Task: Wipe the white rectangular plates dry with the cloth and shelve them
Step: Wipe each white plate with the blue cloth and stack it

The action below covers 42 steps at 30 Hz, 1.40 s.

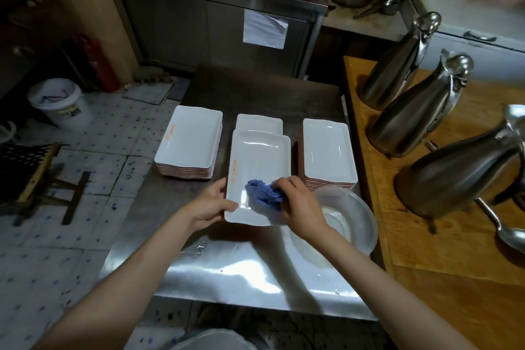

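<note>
While plate stacks crowd steel table, tiled floor speckled.

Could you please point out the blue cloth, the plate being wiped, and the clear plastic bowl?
blue cloth (262, 194): head view, middle of the bunched fabric.
plate being wiped (261, 160): head view, bare inner surface.
clear plastic bowl (366, 224): head view, right wall.

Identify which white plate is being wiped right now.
The single plate lifted by the left hand, right hand pressing the blue cloth on it; the others sit stacked.
</note>
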Each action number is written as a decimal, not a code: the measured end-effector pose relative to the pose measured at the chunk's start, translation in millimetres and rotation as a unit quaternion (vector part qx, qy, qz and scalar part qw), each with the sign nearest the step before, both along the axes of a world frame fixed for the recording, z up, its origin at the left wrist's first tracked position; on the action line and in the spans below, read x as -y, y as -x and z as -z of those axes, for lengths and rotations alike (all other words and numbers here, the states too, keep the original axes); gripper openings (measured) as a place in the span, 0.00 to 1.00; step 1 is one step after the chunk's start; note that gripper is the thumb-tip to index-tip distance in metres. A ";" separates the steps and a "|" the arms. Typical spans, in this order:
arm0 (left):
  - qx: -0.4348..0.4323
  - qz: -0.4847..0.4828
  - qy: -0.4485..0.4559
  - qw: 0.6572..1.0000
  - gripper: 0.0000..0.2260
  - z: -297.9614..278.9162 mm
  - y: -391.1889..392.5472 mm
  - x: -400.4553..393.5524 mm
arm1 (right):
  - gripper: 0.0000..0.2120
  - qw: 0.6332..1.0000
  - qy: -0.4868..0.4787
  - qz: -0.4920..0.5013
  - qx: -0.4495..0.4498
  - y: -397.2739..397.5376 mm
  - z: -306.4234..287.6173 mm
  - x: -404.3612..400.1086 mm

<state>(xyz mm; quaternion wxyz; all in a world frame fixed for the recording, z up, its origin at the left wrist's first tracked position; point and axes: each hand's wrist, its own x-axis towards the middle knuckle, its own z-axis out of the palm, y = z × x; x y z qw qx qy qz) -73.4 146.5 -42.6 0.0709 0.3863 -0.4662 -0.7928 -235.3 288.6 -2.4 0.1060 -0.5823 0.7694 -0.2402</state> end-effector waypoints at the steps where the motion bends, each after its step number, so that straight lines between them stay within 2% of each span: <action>1: 0.011 -0.002 0.006 1.000 0.32 1.5 -6.8 -0.3 | 0.20 1.000 0.002 0.010 0.014 -1.5 1.2 2.2; 5: 0.040 -0.009 0.018 0.999 0.31 5.4 -35.7 -2.0 | 0.10 0.997 0.004 0.030 0.072 -10.4 6.2 13.5; 11: 0.074 -0.025 -0.001 0.997 0.31 19.1 -84.9 -5.0 | 0.08 0.990 0.038 0.026 0.134 -29.3 19.5 26.9; 13: 0.073 -0.030 -0.009 0.997 0.32 25.9 -101.4 -4.6 | 0.06 0.990 0.039 0.025 0.135 -34.5 22.4 30.3; 21: 0.094 -0.056 -0.029 0.994 0.37 35.0 -143.7 -6.0 | 0.09 0.992 0.019 0.030 0.123 -48.3 30.5 44.6; 25: 0.121 -0.067 -0.006 0.990 0.32 39.0 -152.2 -3.4 | 0.07 0.992 0.010 0.031 0.119 -54.8 29.8 50.8; 31: 0.154 -0.102 0.012 0.983 0.32 44.0 -162.1 -2.6 | 0.07 0.992 0.002 0.028 0.123 -61.9 31.5 61.4; 38: 0.239 -0.108 0.141 0.955 0.29 39.5 -167.4 -3.4 | 0.06 0.991 -0.004 0.015 0.130 -73.5 29.2 72.5; 42: 0.256 -0.121 0.221 0.933 0.28 31.8 -166.4 -6.7 | 0.07 0.992 -0.008 0.014 0.125 -78.2 27.9 76.5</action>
